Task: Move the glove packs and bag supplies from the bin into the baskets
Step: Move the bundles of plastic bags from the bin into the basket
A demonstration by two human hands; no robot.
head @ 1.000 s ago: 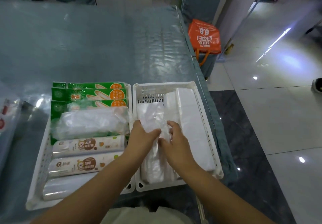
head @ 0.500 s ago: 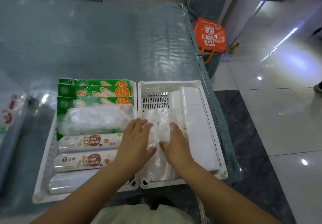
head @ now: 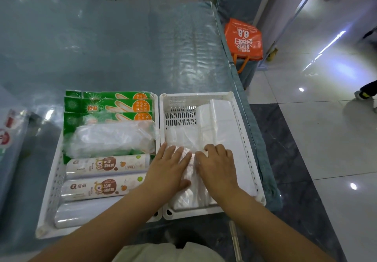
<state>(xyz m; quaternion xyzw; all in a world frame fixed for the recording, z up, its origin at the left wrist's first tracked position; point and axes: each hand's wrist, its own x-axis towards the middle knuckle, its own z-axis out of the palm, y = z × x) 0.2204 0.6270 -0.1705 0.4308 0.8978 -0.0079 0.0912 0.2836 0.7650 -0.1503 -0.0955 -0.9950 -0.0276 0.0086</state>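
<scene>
Two white baskets stand side by side on the table. The left basket (head: 51, 184) holds green glove packs (head: 108, 106), a clear bag of gloves (head: 110, 139) and cling film rolls (head: 106, 166). The right basket (head: 244, 139) holds white bag stacks (head: 222, 127) and a soft clear bag pack (head: 183, 137). My left hand (head: 169, 168) lies flat on that pack and presses it down. My right hand (head: 218, 166) rests on the same pack with its fingertips curled into the plastic. The near part of the pack is hidden under both hands.
A clear bin (head: 12, 139) shows at the left edge of the view. The table (head: 122, 47) is covered in shiny plastic sheet. An orange bag (head: 243, 39) hangs past the table's right edge, over a tiled floor (head: 326, 139).
My left hand has gone from gripping the pack's left edge to lying flat on top of it. Both hands have pressed the pack lower into the right basket.
</scene>
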